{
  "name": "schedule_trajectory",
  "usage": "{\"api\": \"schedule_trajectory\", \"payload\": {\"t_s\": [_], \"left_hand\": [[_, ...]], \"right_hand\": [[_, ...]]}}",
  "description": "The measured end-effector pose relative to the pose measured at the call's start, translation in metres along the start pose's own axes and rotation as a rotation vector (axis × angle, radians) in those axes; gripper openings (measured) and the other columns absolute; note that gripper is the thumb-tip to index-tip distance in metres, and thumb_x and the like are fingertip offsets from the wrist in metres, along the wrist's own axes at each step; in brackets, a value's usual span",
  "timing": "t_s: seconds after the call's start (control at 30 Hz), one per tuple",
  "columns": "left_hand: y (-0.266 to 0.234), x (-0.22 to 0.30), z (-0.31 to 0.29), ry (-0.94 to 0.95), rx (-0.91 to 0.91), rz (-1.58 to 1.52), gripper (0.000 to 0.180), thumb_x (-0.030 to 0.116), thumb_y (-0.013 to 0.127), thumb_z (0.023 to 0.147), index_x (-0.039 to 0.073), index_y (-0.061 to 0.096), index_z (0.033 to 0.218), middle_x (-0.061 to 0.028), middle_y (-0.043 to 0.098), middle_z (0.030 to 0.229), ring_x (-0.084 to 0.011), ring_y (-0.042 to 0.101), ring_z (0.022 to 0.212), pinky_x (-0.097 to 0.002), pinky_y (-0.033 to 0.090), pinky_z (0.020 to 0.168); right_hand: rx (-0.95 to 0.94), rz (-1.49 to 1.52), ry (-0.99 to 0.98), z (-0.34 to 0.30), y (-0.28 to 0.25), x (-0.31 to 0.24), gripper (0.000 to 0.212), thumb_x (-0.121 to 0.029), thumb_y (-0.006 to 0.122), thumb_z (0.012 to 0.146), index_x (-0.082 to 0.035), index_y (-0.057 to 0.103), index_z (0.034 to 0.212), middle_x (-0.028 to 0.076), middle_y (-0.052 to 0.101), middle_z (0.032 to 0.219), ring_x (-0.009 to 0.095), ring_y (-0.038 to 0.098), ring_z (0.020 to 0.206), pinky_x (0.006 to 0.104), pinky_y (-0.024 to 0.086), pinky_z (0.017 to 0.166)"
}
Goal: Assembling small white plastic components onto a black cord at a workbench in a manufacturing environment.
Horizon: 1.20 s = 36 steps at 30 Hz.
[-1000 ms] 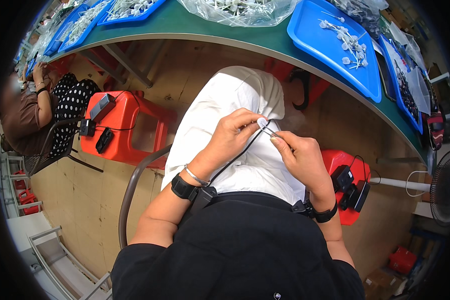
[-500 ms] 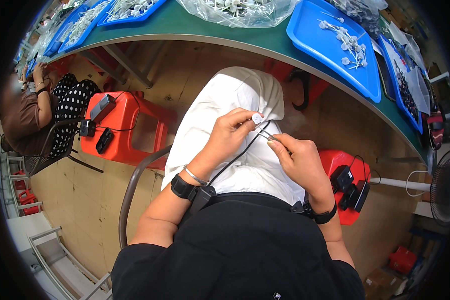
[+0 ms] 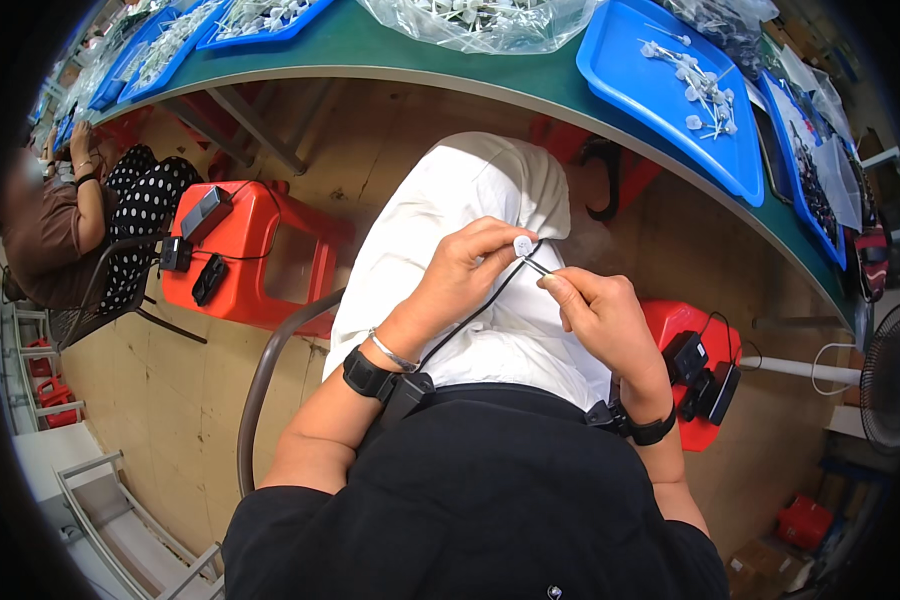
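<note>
Over my lap, my left hand [image 3: 460, 272] pinches a small white translucent plastic piece [image 3: 523, 245] with a round head between thumb and fingertips. My right hand [image 3: 606, 318] is closed around metal tweezers [image 3: 537, 267], thumb along the top. The tweezers' tips point up and left and meet the lower edge of the white piece; whether they grip it or only touch it is too small to tell. A black cable [image 3: 485, 305] runs across my white trousers beneath both hands.
Ahead, a green table [image 3: 390, 62] bears a blue tray [image 3: 610, 75] of similar white pieces and a clear plastic bag [image 3: 490, 40] full of them. Red stools [image 3: 240, 285] with small black devices stand on both sides. Another person [image 3: 55, 225] sits at the left.
The white piece has shifted slightly right and turned in my left fingers. The tweezers' tips, earlier visibly apart, are now closer together and up against the piece.
</note>
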<state>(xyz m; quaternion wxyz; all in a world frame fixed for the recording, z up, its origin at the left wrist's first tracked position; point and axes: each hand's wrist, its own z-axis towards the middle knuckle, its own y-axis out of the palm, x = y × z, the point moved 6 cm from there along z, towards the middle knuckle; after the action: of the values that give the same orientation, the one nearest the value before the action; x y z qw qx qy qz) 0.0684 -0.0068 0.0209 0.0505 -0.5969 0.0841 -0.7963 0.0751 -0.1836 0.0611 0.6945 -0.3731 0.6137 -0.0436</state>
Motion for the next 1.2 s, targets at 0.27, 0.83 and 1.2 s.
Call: {"api": "schedule_trajectory", "payload": {"t_s": [0.27, 0.83, 1.2], "left_hand": [[0.002, 0.004, 0.000, 0.026, -0.060, 0.054, 0.024, -0.004, 0.063, 0.095, 0.004, 0.074, 0.114, -0.0084, 0.070, 0.101, -0.0198, 0.067, 0.093, -0.0313, 0.053, 0.083], [0.004, -0.005, -0.001, -0.019, -0.060, 0.105, 0.020, 0.001, 0.065, 0.096, 0.004, 0.074, 0.113, -0.0089, 0.070, 0.097, -0.0207, 0.066, 0.089, -0.0319, 0.052, 0.080], [0.002, -0.008, -0.002, -0.022, -0.043, 0.148, 0.019, 0.001, 0.066, 0.095, 0.003, 0.074, 0.112, -0.0081, 0.069, 0.095, -0.0200, 0.066, 0.086, -0.0307, 0.052, 0.078]], "right_hand": [[-0.196, 0.275, 0.209, 0.002, 0.009, 0.022, 0.034, -0.028, 0.059, 0.105, 0.001, 0.076, 0.096, 0.001, 0.055, 0.055, 0.007, 0.050, 0.053, 0.0281, 0.042, 0.053], [-0.370, 0.492, 0.394, 0.004, 0.018, 0.033, 0.041, -0.034, 0.055, 0.107, 0.001, 0.075, 0.096, -0.001, 0.056, 0.054, 0.005, 0.046, 0.050, 0.0246, 0.037, 0.054], [-0.344, 0.461, 0.374, 0.005, 0.017, 0.033, 0.041, -0.033, 0.055, 0.107, 0.000, 0.075, 0.094, -0.001, 0.055, 0.054, 0.004, 0.045, 0.049, 0.0244, 0.035, 0.052]]}}
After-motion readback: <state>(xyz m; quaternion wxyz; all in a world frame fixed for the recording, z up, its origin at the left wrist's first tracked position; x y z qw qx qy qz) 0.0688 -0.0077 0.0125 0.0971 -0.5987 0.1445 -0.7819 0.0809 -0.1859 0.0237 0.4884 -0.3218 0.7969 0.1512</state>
